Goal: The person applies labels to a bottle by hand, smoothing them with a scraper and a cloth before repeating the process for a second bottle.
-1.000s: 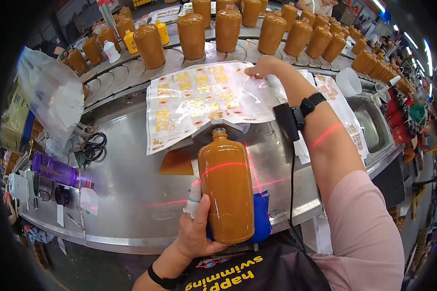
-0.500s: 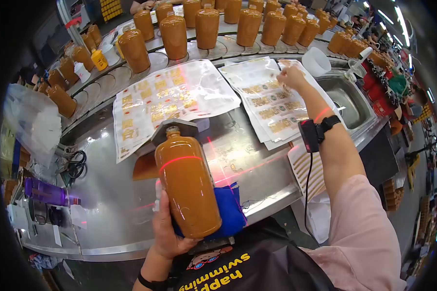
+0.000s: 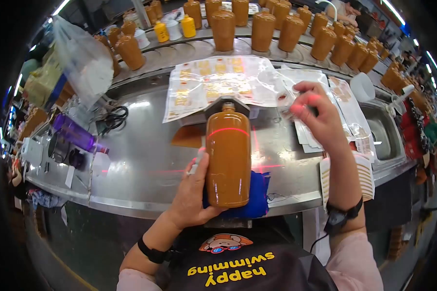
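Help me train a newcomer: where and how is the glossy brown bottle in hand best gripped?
I'd cup the glossy brown bottle at its broad lower body, from the left, as the left hand does: its narrow neck points away, leaving a long, straight side there.

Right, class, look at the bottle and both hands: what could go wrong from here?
The small clear piece that the right hand seems to pinch looks thin, so it might fold or stick to the fingers. The brown bottle is glossy and rounded, and could roll on the blue cloth if the left hand eased off. The printed sheet lies loose near the bottle's neck and might get snagged.
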Action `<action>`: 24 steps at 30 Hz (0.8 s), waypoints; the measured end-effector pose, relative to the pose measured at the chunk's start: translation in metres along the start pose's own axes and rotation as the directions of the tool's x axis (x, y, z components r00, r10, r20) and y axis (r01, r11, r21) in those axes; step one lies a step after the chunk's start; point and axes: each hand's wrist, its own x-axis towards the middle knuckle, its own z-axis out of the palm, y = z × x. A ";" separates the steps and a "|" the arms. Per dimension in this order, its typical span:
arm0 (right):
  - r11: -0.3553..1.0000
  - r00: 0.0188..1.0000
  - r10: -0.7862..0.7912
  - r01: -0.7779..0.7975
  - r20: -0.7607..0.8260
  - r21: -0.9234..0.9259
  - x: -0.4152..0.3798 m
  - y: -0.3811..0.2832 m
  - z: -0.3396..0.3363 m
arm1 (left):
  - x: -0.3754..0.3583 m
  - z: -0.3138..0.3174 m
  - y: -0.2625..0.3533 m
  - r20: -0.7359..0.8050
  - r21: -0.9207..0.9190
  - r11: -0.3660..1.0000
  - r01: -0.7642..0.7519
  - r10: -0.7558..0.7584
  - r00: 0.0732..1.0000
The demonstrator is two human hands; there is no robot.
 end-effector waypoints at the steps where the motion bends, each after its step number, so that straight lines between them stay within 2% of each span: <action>1: 0.998 1.000 0.024 -0.025 0.008 0.055 -0.005 -0.024 0.014 | 0.002 -0.005 0.005 0.010 0.053 0.998 -0.018 0.017 1.000; 2: 0.996 0.999 -0.040 0.039 0.024 0.075 -0.009 -0.037 0.025 | 0.004 -0.009 0.010 0.023 0.103 0.994 -0.039 0.037 0.999; 4: 0.970 0.998 0.034 -0.045 0.049 0.240 -0.018 -0.057 0.042 | 0.004 -0.012 0.019 0.011 0.224 0.970 -0.099 0.099 0.995; 7: 0.970 0.998 -0.056 0.050 0.017 0.237 -0.027 -0.060 0.057 | 0.010 -0.017 0.031 0.056 0.413 0.879 -0.239 0.238 0.970; 10: 0.935 1.000 0.005 0.003 -0.023 0.354 -0.031 -0.071 0.061 | 0.011 -0.014 0.023 -0.001 0.251 0.945 -0.208 0.216 0.976; 11: 0.949 1.000 0.020 -0.018 -0.004 0.316 -0.032 -0.071 0.059 | 0.009 -0.005 0.019 -0.129 0.106 0.993 -0.043 0.057 0.990; 14: 0.963 1.000 -0.013 0.018 -0.021 0.267 -0.036 -0.071 0.057 | 0.006 -0.011 0.020 0.054 0.158 0.987 -0.027 0.018 0.998; 15: 0.949 1.000 0.007 0.003 -0.030 0.316 -0.038 -0.072 0.059 | 0.011 -0.018 0.031 0.090 0.253 0.963 -0.091 0.070 0.993; 18: 0.936 0.997 -0.070 0.079 -0.037 0.342 -0.038 -0.074 0.065 | 0.025 -0.037 0.040 0.078 0.080 0.993 -0.092 0.086 0.993; 19: 0.925 0.998 -0.054 0.060 -0.026 0.375 -0.039 -0.077 0.067 | 0.033 -0.036 0.041 -0.058 -0.088 0.995 -0.050 0.045 0.997; 22: 0.937 0.991 -0.136 0.133 -0.012 0.322 -0.039 -0.077 0.073 | 0.051 -0.028 0.037 -0.132 -0.346 0.936 0.065 -0.117 0.984; 23: 0.951 0.994 -0.102 0.087 0.035 0.297 -0.038 -0.081 0.069 | 0.056 -0.029 0.041 -0.096 -0.328 0.939 0.106 -0.144 0.985; 24: 0.963 0.995 -0.066 0.042 0.080 0.267 -0.037 -0.089 0.060 | 0.058 -0.028 0.043 -0.169 -0.212 0.976 0.042 -0.079 0.982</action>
